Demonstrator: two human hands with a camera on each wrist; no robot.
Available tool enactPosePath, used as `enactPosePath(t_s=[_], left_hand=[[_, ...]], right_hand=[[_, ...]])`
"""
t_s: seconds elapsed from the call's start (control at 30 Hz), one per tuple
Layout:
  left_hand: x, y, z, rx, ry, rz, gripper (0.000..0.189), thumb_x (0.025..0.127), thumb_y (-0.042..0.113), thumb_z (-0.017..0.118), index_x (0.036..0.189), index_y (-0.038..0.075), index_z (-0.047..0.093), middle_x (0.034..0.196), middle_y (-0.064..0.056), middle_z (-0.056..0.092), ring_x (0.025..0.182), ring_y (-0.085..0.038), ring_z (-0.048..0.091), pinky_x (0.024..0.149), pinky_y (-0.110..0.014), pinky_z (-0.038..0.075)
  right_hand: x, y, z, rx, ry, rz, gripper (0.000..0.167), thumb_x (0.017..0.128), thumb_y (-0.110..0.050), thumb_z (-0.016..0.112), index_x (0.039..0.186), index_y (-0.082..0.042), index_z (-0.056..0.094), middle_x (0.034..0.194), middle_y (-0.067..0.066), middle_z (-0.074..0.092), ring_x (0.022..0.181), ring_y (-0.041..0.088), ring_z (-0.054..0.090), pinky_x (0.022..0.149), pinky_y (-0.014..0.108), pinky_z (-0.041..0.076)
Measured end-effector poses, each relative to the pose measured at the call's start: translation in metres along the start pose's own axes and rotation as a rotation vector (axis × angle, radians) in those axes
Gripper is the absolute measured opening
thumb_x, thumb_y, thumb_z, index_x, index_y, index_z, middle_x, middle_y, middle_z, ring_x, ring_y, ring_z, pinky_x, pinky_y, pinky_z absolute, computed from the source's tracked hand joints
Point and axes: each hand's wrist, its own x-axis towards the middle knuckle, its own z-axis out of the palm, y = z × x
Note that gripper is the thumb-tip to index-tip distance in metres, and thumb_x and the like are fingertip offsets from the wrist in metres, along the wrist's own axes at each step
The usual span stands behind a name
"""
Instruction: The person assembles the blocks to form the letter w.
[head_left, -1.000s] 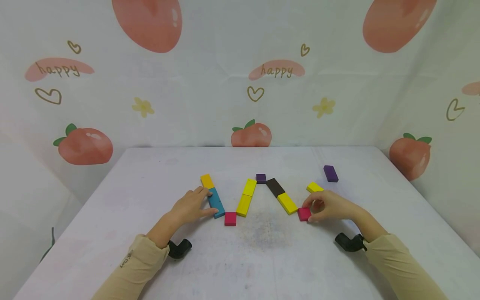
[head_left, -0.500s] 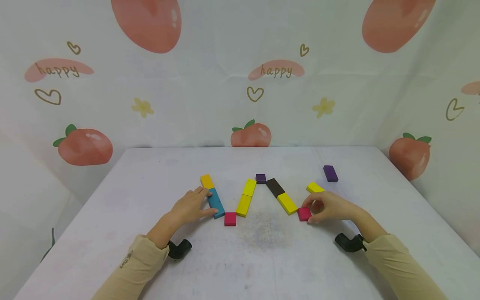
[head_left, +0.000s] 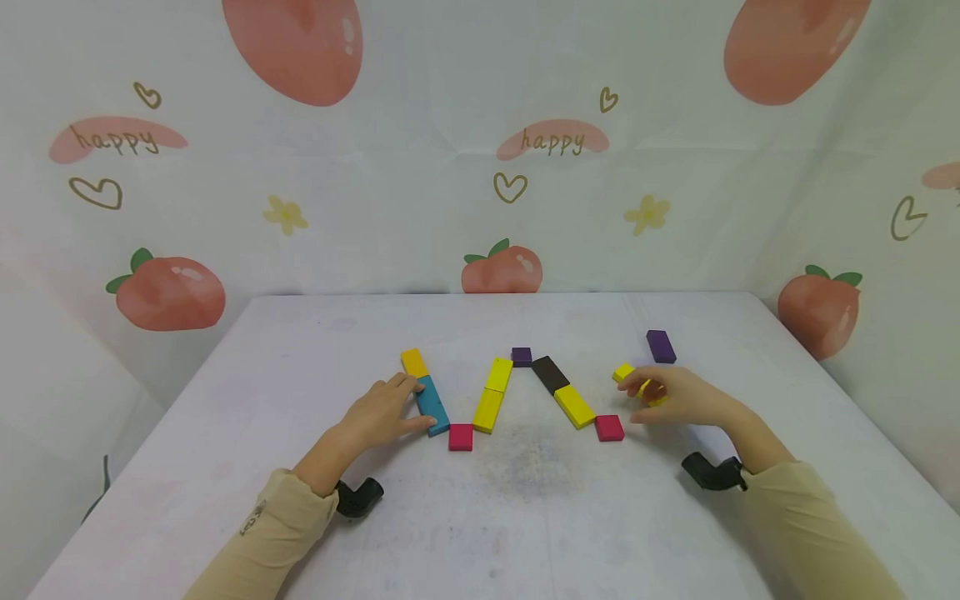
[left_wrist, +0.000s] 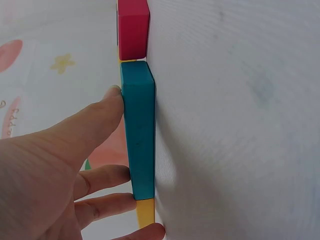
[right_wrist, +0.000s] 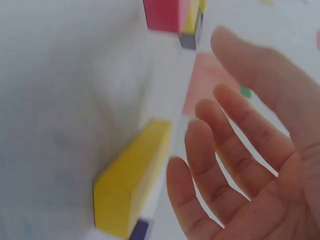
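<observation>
My left hand (head_left: 378,414) rests its thumb and fingertips on a flat blue block (head_left: 432,407); in the left wrist view, thumb and fingers touch the same edge of that blue block (left_wrist: 140,140). An orange-yellow block (head_left: 414,362) adjoins its far end and a red block (head_left: 461,437) lies by its near end. My right hand (head_left: 681,397) holds nothing, its fingers loosely bent above a yellow block (head_left: 622,372) that it partly hides. That yellow block (right_wrist: 132,185) lies apart from the fingers in the right wrist view. Just left of this hand lies another red block (head_left: 610,428).
Two yellow blocks (head_left: 488,411) lie end to end in the middle. A small purple block (head_left: 522,357), a dark brown block (head_left: 551,375) and a yellow block (head_left: 574,407) continue the zigzag. A longer purple block (head_left: 661,347) lies farther back on the white table (head_left: 360,533).
My right hand has let go of the right-hand red block and moved right and back, over the separate yellow block. The left hand has stayed on the blue block.
</observation>
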Motion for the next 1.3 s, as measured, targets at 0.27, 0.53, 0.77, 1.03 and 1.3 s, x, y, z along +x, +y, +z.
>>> enactPosePath(t_s=[0.27, 0.53, 0.77, 1.03, 1.3], left_hand=[[0.001, -0.001, 0.0, -0.004, -0.005, -0.008, 0.059, 0.085, 0.043, 0.064, 0.127, 0.004, 0.052, 0.136, -0.018, 0.046, 0.106, -0.034, 0.05, 0.091, -0.049, 0.049], [0.001, 0.0, -0.001, -0.005, -0.005, -0.011, 0.059, 0.084, 0.043, 0.065, 0.127, 0.004, 0.052, 0.135, -0.018, 0.047, 0.105, -0.033, 0.051, 0.091, -0.049, 0.049], [0.0, 0.002, -0.002, -0.011, -0.008, -0.01, 0.059, 0.085, 0.041, 0.065, 0.127, 0.003, 0.052, 0.136, -0.019, 0.046, 0.107, -0.035, 0.051, 0.093, -0.049, 0.048], [0.0, 0.001, -0.001, -0.013, -0.001, -0.009, 0.059, 0.084, 0.041, 0.066, 0.127, 0.003, 0.052, 0.135, -0.018, 0.047, 0.105, -0.033, 0.051, 0.092, -0.048, 0.049], [0.0, 0.002, -0.001, -0.015, -0.002, -0.009, 0.058, 0.084, 0.041, 0.066, 0.126, 0.003, 0.053, 0.135, -0.018, 0.047, 0.106, -0.033, 0.051, 0.093, -0.047, 0.049]], right_hand=[[-0.002, 0.01, -0.01, -0.014, 0.119, 0.104, 0.039, 0.08, -0.017, 0.072, 0.112, 0.001, 0.06, 0.1, 0.013, 0.063, 0.089, 0.022, 0.058, 0.077, 0.027, 0.054], [0.004, 0.018, -0.005, 0.016, 0.151, 0.206, 0.047, 0.082, -0.019, 0.071, 0.119, 0.004, 0.054, 0.113, 0.025, 0.06, 0.098, 0.035, 0.06, 0.083, 0.045, 0.054], [0.008, 0.022, 0.0, 0.016, 0.118, 0.281, 0.048, 0.082, -0.02, 0.071, 0.12, 0.004, 0.053, 0.115, 0.029, 0.059, 0.1, 0.039, 0.06, 0.081, 0.043, 0.056], [0.009, 0.018, 0.003, 0.019, 0.128, 0.312, 0.046, 0.082, -0.018, 0.07, 0.118, 0.004, 0.054, 0.114, 0.029, 0.059, 0.098, 0.039, 0.06, 0.079, 0.042, 0.056], [0.007, 0.013, 0.004, 0.017, 0.147, 0.323, 0.043, 0.081, -0.017, 0.07, 0.116, 0.003, 0.056, 0.111, 0.028, 0.06, 0.096, 0.038, 0.061, 0.077, 0.04, 0.057]])
